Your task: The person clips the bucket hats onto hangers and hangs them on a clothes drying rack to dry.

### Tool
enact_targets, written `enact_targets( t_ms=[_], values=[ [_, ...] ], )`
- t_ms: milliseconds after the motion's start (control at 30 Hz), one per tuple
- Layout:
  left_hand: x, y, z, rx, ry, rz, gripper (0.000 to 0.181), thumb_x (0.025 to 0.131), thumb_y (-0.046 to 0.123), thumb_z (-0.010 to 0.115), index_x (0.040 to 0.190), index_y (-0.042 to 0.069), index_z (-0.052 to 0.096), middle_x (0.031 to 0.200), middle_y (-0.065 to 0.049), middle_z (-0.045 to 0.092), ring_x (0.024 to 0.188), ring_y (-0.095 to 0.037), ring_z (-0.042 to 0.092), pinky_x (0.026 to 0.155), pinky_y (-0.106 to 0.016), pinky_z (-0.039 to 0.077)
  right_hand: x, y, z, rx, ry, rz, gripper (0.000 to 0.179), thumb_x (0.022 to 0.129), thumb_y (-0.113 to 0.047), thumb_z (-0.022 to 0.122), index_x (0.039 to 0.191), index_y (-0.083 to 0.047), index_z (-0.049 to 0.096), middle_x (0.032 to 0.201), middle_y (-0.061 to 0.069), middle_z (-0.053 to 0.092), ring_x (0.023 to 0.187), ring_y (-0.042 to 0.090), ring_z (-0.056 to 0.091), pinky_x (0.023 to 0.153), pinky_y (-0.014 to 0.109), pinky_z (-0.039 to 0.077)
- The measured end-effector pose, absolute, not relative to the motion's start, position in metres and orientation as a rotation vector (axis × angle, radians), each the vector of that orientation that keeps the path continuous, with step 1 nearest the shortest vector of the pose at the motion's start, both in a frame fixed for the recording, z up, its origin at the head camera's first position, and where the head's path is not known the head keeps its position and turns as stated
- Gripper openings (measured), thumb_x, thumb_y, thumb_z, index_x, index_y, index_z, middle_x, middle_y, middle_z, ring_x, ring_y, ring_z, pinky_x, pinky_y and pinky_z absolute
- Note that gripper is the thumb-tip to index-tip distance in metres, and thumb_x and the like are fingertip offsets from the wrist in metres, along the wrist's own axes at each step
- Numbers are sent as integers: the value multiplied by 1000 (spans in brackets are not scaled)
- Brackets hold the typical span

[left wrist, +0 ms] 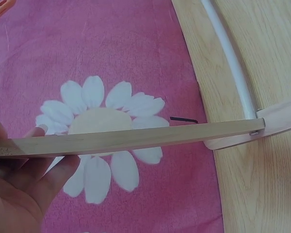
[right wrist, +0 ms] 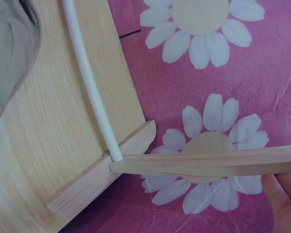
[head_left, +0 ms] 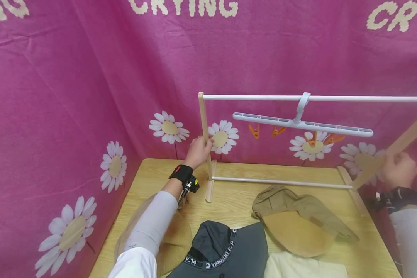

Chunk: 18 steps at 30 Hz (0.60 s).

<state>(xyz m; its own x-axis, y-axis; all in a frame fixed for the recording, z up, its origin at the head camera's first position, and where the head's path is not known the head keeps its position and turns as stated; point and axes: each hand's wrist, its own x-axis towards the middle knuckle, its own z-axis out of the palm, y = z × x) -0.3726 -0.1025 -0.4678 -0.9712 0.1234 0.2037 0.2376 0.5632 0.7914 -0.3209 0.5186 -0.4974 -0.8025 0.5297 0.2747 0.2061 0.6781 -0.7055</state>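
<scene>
A small garment rack with wooden posts and a white top rail (head_left: 253, 97) stands at the back of the table. My left hand (head_left: 198, 151) grips its left post (head_left: 204, 116) about halfway up. In the left wrist view, the fingers (left wrist: 63, 172) lie along one side of that post. On the other side, my right hand (head_left: 399, 170) holds the right post (head_left: 408, 135), with fingertips (right wrist: 274, 189) against the wood in the right wrist view. From the top rail hangs a pale grey hanger (head_left: 281, 121) with several orange clips (head_left: 254, 131).
On the wooden table (head_left: 229, 210) lie a dark grey cap (head_left: 246, 247), an olive-brown cap (head_left: 292, 200) and a cream cloth (head_left: 304, 266). A tan knit hat (head_left: 177, 239) sits partly under my left arm. A pink flowered curtain (head_left: 160, 69) closes off the back and left.
</scene>
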Motion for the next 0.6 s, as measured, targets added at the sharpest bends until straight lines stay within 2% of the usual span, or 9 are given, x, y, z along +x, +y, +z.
enact_targets(
  t_ms=[133, 200, 300, 433, 600],
  values=[
    [-371, -107, -467, -324, -2656, -1374, 30, 110, 22, 52, 127, -1, 64, 102, -19, 72, 77, -23, 62, 61, -33, 54, -318, 516, -496, -587, -2455, 941, 54, 106, -26, 36, 136, 16, 54, 134, 42, 54, 130, 59, 44, 119, 64, 18],
    [-371, -110, -467, -331, -2651, -1371, 29, 110, 22, 52, 125, 0, 65, 95, -16, 70, 75, -21, 61, 62, -32, 54, -317, 513, -496, -593, -2463, 946, 53, 106, -25, 37, 137, 15, 53, 135, 42, 54, 131, 59, 43, 120, 63, 17],
    [-370, -116, -468, -333, -2656, -1347, 26, 111, 23, 52, 117, 1, 65, 82, -10, 61, 67, -19, 55, 56, -30, 49, -314, 506, -496, -597, -2450, 978, 52, 107, -24, 37, 139, 14, 53, 135, 42, 54, 130, 58, 44, 120, 63, 19],
    [-369, -126, -470, -335, -2653, -1304, 26, 110, 21, 50, 106, 0, 65, 72, -4, 51, 59, -16, 46, 50, -28, 40, -312, 494, -496, -586, -2441, 984, 51, 108, -23, 38, 140, 15, 52, 134, 42, 54, 129, 58, 45, 118, 64, 23],
    [-367, -134, -469, -349, -2645, -1292, 26, 111, 19, 51, 107, -1, 67, 71, -3, 48, 58, -16, 42, 51, -29, 37, -310, 481, -494, -587, -2442, 980, 52, 108, -24, 37, 142, 13, 52, 133, 41, 56, 131, 58, 46, 116, 66, 27]
  ],
)
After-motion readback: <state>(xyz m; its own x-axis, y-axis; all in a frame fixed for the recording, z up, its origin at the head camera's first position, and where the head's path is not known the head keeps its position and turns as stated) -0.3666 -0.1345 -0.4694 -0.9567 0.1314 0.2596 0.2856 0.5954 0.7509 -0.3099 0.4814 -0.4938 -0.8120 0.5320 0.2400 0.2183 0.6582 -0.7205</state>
